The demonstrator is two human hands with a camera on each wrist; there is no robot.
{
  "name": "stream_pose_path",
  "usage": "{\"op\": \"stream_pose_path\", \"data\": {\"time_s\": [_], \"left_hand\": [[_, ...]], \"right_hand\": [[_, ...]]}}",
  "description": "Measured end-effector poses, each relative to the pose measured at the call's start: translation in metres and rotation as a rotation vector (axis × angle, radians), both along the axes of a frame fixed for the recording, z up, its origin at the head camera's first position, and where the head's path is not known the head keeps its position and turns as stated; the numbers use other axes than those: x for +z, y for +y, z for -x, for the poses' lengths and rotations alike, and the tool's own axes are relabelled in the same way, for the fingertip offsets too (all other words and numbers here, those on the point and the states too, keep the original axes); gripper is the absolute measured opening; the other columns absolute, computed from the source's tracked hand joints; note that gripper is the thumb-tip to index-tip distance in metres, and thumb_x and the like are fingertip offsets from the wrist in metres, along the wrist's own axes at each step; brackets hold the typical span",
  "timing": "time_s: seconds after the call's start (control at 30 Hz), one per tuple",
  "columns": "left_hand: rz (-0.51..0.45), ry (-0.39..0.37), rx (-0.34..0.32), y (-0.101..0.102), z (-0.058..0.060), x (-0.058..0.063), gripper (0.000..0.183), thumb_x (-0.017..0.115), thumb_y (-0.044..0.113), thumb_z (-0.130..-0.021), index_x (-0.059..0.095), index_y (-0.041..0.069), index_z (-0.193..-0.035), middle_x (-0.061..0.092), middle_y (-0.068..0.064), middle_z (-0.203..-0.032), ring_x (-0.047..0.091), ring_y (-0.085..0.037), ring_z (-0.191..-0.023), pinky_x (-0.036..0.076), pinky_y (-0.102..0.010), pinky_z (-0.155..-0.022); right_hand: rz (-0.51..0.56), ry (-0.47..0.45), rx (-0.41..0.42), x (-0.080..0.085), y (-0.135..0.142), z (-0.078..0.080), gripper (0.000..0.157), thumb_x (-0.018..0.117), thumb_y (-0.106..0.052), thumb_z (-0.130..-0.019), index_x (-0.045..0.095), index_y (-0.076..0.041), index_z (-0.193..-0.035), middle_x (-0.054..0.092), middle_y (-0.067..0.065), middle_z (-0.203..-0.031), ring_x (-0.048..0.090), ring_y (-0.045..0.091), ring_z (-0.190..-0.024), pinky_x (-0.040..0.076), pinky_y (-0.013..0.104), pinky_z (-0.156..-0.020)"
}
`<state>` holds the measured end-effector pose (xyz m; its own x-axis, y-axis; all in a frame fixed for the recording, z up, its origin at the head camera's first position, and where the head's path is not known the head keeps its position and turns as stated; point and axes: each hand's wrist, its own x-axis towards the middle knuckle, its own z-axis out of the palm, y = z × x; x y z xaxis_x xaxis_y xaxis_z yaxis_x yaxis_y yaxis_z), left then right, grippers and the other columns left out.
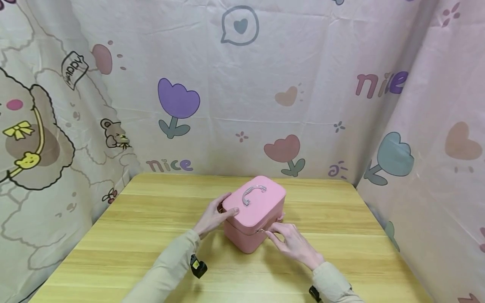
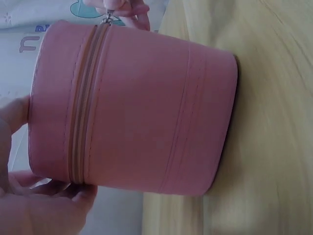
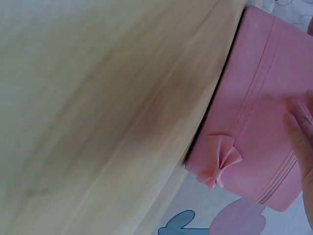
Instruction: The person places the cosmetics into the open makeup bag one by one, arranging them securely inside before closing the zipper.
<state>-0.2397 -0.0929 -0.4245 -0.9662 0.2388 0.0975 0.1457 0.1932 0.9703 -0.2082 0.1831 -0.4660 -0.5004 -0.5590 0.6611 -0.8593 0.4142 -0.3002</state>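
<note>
A pink cosmetic case (image 1: 253, 202) stands upright on the table, turned at an angle, its lid lying flat on top. A curved silver handle (image 1: 253, 193) is fixed to the lid. My left hand (image 1: 212, 216) grips the lid end of the case, thumb on top and fingers against the side. At the front corner my right hand (image 1: 293, 244) pinches the metal zipper pull (image 2: 107, 18). The zipper (image 2: 84, 105) runs around the case just below the lid, its teeth together along the side seen in the left wrist view. Low on the case sits a pink bow (image 3: 220, 161).
The light wood-grain table (image 1: 151, 235) extends around the case on all sides. Printed cloth (image 1: 227, 92) hangs behind the table and along its left and right sides. A small black device (image 1: 198, 267) is strapped at the left wrist.
</note>
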Motion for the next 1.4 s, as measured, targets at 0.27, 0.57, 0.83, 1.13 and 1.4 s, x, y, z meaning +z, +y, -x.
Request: {"op": "stream_pose_path", "data": {"time_s": [0.27,0.57,0.83,1.13,1.4], "left_hand": [[0.134,0.085,0.246,0.019,-0.021,0.001,0.072,0.070,0.026,-0.092,0.037,-0.005,-0.149,0.048,-0.030,-0.144,0.052,-0.042,-0.128,0.046,-0.055,-0.111],[0.161,0.058,0.364,0.044,-0.042,-0.002,0.110,0.080,0.043,-0.082,0.013,-0.004,-0.155,0.025,-0.030,-0.153,0.030,-0.046,-0.143,0.029,-0.063,-0.121],[0.117,0.066,0.307,0.035,-0.034,-0.004,0.104,0.081,0.036,-0.082,0.017,-0.006,-0.152,0.026,-0.030,-0.153,0.031,-0.045,-0.144,0.028,-0.059,-0.123],[0.065,0.051,0.210,0.020,-0.026,-0.003,0.101,0.081,0.031,-0.082,0.018,-0.003,-0.153,0.034,-0.029,-0.147,0.044,-0.043,-0.133,0.040,-0.055,-0.117],[0.029,0.020,0.157,0.013,-0.019,-0.002,0.100,0.081,0.028,-0.082,0.019,-0.003,-0.154,0.034,-0.030,-0.151,0.039,-0.048,-0.140,0.033,-0.058,-0.121]], "right_hand": [[-0.005,-0.016,-0.006,0.000,-0.004,-0.002,0.008,0.072,0.001,-0.087,0.070,-0.007,-0.089,0.075,0.000,-0.081,0.065,0.002,-0.071,0.052,0.010,-0.064],[-0.009,0.001,-0.014,0.001,-0.005,-0.005,0.011,0.073,0.001,-0.086,0.070,-0.008,-0.091,0.076,0.002,-0.080,0.059,-0.004,-0.066,0.048,0.005,-0.062],[-0.042,0.029,-0.059,0.005,-0.011,-0.007,0.004,0.070,-0.008,-0.091,0.070,-0.012,-0.090,0.075,-0.001,-0.077,0.054,-0.007,-0.062,0.049,0.011,-0.055],[-0.105,0.089,-0.133,0.010,-0.020,-0.010,0.008,0.075,-0.008,-0.087,0.069,-0.014,-0.088,0.077,-0.003,-0.079,0.068,0.004,-0.065,0.055,0.017,-0.063],[-0.141,0.109,-0.182,0.011,-0.025,-0.012,0.011,0.077,-0.012,-0.085,0.067,-0.017,-0.087,0.077,-0.008,-0.079,0.068,0.005,-0.068,0.044,0.018,-0.066]]}}
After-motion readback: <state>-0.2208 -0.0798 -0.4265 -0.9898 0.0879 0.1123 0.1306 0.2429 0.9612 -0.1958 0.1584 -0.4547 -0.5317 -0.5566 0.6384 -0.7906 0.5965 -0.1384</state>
